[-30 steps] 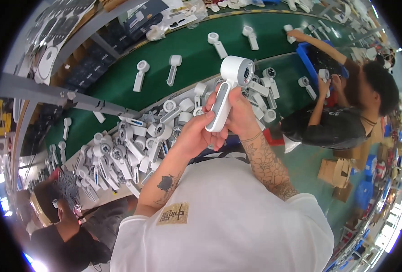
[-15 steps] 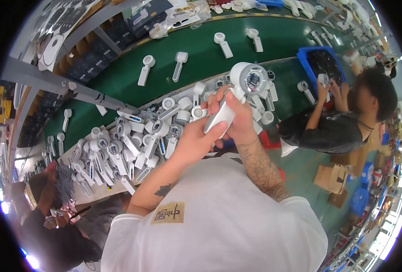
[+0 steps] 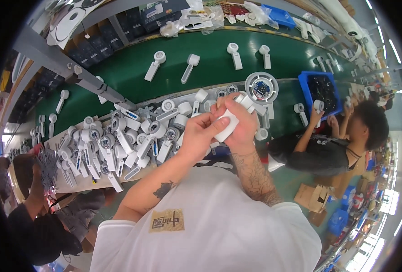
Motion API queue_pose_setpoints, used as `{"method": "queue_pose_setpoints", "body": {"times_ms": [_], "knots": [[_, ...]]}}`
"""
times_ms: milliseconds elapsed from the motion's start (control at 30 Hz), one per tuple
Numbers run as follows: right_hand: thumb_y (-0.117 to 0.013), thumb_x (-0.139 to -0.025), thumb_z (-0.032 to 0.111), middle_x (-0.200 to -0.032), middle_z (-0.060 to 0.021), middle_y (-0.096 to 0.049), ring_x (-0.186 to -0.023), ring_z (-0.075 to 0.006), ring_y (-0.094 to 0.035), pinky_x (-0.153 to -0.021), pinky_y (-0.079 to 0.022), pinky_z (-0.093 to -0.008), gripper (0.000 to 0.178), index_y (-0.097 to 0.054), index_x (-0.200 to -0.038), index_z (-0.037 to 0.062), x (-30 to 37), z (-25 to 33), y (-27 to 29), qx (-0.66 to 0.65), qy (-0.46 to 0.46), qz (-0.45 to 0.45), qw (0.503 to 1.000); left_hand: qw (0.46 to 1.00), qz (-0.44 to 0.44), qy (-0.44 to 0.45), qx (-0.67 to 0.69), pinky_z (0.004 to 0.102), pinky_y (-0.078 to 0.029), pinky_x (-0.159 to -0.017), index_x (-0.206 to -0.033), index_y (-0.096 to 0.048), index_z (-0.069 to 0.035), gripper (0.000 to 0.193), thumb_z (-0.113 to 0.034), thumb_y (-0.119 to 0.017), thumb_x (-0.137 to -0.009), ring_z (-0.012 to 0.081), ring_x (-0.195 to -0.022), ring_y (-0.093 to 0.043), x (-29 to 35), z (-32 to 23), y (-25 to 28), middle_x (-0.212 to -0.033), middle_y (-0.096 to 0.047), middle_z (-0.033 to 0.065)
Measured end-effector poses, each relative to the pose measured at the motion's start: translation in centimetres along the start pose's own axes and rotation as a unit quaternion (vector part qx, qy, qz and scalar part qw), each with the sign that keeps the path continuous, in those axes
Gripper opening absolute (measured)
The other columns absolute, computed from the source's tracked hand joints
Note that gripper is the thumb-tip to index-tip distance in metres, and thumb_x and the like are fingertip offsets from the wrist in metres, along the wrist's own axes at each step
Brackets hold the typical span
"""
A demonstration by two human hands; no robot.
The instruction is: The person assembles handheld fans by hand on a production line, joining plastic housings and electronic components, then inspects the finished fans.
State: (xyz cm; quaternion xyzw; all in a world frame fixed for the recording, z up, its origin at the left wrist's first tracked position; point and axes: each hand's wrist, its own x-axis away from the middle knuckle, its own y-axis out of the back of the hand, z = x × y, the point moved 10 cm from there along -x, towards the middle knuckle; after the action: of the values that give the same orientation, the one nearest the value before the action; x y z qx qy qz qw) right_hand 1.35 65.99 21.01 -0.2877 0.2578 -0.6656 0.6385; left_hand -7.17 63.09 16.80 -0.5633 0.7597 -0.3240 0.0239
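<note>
A white handheld fan (image 3: 273, 81) is in front of my chest, its round head open at the front with a blue circuit board inside. My right hand (image 3: 242, 124) wraps round its handle just below the head. The fingers of my left hand (image 3: 200, 131) are closed on the lower end of the handle, the thumb pressing on its white side. Just beyond and to the left of my hands lies a big heap of similar white fans (image 3: 124, 140), some with open heads showing boards, others with grilles.
Behind the heap runs a green conveyor belt (image 3: 119, 75) with several fans spaced along it. A grey metal post (image 3: 83, 81) rises at left. At right a co-worker (image 3: 323, 154) holds a fan beside a blue bin (image 3: 304, 86) of dark parts. Another person (image 3: 33, 231) sits at lower left.
The fan's head has turned so its open face and circuit board show more fully. Its handle has tipped within my hands, which both keep hold. The whole view has shifted slightly.
</note>
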Motion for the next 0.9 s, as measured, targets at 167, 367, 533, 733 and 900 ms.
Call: {"method": "queue_pose_setpoints", "body": {"times_ms": [167, 367, 533, 733, 900], "knots": [[-0.054, -0.092, 0.021, -0.077, -0.0118, -0.057, -0.078, -0.0241, -0.056, -0.086, -0.046, -0.0425, 0.019, -0.054, -0.087, 0.0031, -1.1, 0.1, -0.4, -0.05, 0.002, 0.073, 0.996, 0.988, -0.038, -0.12, -0.09, 0.0242, -0.044, -0.061, -0.092, -0.066, 0.003, 0.029, -0.025, -0.073, -0.086, 0.0081, -0.07, -0.054, 0.0, -2.4, -0.1, -0.078, -0.062, 0.0007], [-0.058, -0.091, 0.032, -0.08, -0.0106, -0.055, -0.081, -0.0222, -0.055, -0.095, -0.044, -0.0474, 0.03, -0.055, -0.088, 0.0019, -0.4, 3.3, -1.4, 0.089, 0.129, 0.1, 0.983, 0.931, 0.013, -0.217, -0.293, 0.03, -0.045, -0.064, -0.097, -0.066, 0.002, 0.03, -0.024, -0.073, -0.084, 0.0204, -0.069, -0.059, 0.7, -7.2, -2.1, -0.08, -0.06, 0.0116], [-0.063, -0.088, 0.028, -0.076, -0.0088, -0.054, -0.077, -0.0194, -0.053, -0.092, -0.044, -0.0487, 0.027, -0.056, -0.086, 0.0017, 0.3, 3.4, -2.3, 0.157, 0.181, 0.081, 0.967, 0.947, 0.01, -0.2, -0.252, 0.0353, -0.045, -0.067, -0.096, -0.061, 0.004, 0.024, -0.019, -0.065, -0.088, 0.0278, -0.075, -0.058, 0.7, -5.4, -1.8, -0.084, -0.06, 0.0157], [-0.058, -0.084, 0.009, -0.077, -0.0073, -0.052, -0.076, -0.0176, -0.047, -0.087, -0.04, -0.0412, 0.009, -0.052, -0.088, 0.0035, 1.5, 2.0, -2.5, 0.206, 0.168, 0.07, 0.961, 0.962, 0.013, -0.185, -0.2, 0.0387, -0.046, -0.073, -0.098, -0.057, 0.003, 0.023, -0.019, -0.055, -0.093, 0.034, -0.081, -0.058, 0.9, -3.1, -0.4, -0.089, -0.06, 0.0202], [-0.055, -0.083, 0.005, -0.078, -0.0071, -0.051, -0.077, -0.0176, -0.048, -0.088, -0.04, -0.0387, 0.006, -0.052, -0.088, 0.003, 2.0, -1.5, 1.1, 0.127, 0.053, -0.056, 0.989, 0.978, 0.006, -0.037, -0.205, 0.0253, -0.042, -0.071, -0.107, -0.058, 0.001, 0.028, -0.025, -0.049, -0.1, 0.0102, -0.082, -0.048, 1.1, 0.2, 0.9, -0.089, -0.059, 0.0027]]}}
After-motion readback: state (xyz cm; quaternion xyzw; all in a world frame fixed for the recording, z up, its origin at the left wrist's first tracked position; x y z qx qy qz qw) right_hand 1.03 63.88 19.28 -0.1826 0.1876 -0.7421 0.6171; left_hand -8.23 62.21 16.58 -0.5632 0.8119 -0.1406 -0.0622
